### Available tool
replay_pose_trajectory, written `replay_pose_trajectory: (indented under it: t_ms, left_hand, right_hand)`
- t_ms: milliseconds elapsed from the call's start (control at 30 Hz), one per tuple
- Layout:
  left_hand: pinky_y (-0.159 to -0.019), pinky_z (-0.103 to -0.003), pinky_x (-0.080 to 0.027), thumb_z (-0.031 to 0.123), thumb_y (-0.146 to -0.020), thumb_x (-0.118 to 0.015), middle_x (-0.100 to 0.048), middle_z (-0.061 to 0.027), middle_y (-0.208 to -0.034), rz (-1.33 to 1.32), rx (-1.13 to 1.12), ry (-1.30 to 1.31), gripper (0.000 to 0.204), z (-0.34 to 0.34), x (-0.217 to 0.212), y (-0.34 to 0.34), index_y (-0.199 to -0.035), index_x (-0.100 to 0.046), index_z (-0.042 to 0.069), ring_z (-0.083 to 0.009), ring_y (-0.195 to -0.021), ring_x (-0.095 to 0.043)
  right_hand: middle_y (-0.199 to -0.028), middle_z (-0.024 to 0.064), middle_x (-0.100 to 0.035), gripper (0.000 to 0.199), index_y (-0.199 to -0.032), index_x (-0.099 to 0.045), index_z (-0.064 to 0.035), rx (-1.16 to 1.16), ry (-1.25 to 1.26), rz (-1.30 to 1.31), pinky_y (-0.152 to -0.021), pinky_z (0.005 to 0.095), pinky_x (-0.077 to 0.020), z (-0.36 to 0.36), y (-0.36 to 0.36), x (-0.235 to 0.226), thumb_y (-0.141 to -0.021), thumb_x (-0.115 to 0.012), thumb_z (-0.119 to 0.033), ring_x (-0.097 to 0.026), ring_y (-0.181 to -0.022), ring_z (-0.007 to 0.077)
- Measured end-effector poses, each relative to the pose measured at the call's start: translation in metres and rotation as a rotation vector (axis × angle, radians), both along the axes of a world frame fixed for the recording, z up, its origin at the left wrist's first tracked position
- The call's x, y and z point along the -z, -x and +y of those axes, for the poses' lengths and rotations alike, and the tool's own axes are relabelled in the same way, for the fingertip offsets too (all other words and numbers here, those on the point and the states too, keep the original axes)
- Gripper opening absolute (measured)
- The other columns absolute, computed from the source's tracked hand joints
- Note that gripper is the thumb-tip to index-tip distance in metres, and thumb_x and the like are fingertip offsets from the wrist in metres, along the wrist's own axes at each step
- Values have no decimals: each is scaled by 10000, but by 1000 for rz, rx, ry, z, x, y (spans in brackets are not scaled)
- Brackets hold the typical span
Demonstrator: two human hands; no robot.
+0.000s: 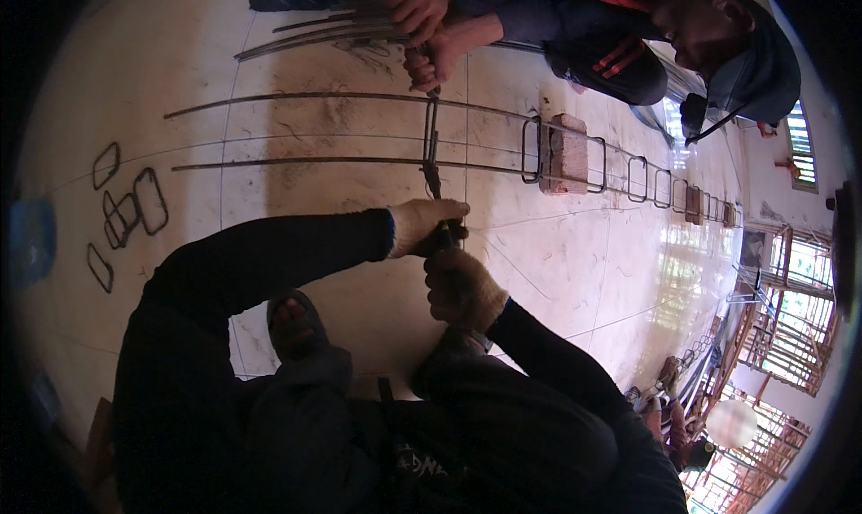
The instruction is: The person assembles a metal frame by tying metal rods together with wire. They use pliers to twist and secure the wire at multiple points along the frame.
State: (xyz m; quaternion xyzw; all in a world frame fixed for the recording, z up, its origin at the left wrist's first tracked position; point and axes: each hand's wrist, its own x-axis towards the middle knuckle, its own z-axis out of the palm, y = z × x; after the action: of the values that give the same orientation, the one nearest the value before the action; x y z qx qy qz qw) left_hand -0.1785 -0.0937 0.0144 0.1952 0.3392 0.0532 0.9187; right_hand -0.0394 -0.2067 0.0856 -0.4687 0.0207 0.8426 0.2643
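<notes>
My left hand (pixel 424 228), in a pale knit glove, is closed round a dark hand tool (pixel 432 184) that looks like pincers. Just below it, my right hand (pixel 463 288), gloved too, makes a fist on the tool's handle end. The tool's far tip meets the nearer of two long steel bars (pixel 305 161), where a stirrup (pixel 430 130) stands across both bars. Wire at that joint is too small to make out. Opposite me, a co-worker's bare hands (pixel 431 56) grip a dark tool at the farther bar (pixel 305 96).
Loose stirrups (pixel 150 202) lie on the tiled floor (pixel 296 191) at left. To the right, the bars rest on bricks (pixel 564 155) and carry several spaced stirrups (pixel 637 178). More bars (pixel 314 36) lie beyond. The co-worker's cap (pixel 754 79) leans in at upper right.
</notes>
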Motion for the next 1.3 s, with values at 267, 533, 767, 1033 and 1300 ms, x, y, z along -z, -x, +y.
replay_pose_trajectory:
  t_ms: [267,533,767,1033,1300]
  left_hand:
    - [-773,-346,-523,661,-900,-707,-656,-94,-955,427,91,-123,708,-13,3,-6,-1101,-669,-17,-194,-853,-629]
    - [-868,-333,-561,452,-1124,-485,-718,-85,-1089,36,-172,-102,428,-25,-6,38,-1307,-619,89,-181,-947,-688]
    - [-944,-378,-565,424,-1105,-560,-708,-87,-1038,151,-70,-687,449,-11,-18,61,-1244,-652,6,-210,-950,-705]
    - [-730,-294,-488,296,-1128,-499,-592,-6,-807,354,-44,-843,333,-14,-20,69,-1008,-651,25,-102,-749,-538]
    - [-742,-291,-489,415,-1148,-442,-607,-18,-955,118,-33,-724,408,-8,-52,77,-1063,-611,53,-125,-758,-602]
  right_hand:
    - [-950,124,-682,325,-1255,-595,15,-363,-154,-500,-736,382,-617,11,21,-16,-1049,-637,-233,-718,-810,238]
    - [-1283,230,-662,512,-1522,-436,21,31,-151,162,-970,448,-590,-21,-12,-17,-1062,-607,-127,-695,-1127,319]
    - [-1357,169,-644,529,-1512,-467,-46,-157,-288,-73,-956,438,-582,-22,-15,-30,-1029,-662,-136,-679,-1179,300]
    - [-1237,202,-698,591,-1493,-470,67,-227,-351,-539,-908,384,-610,-38,-65,-20,-930,-637,-6,-739,-1018,299]
    - [-1147,275,-666,446,-1356,-560,-88,-552,-302,-1869,-873,572,-550,-86,-107,62,-915,-625,-80,-683,-1016,483]
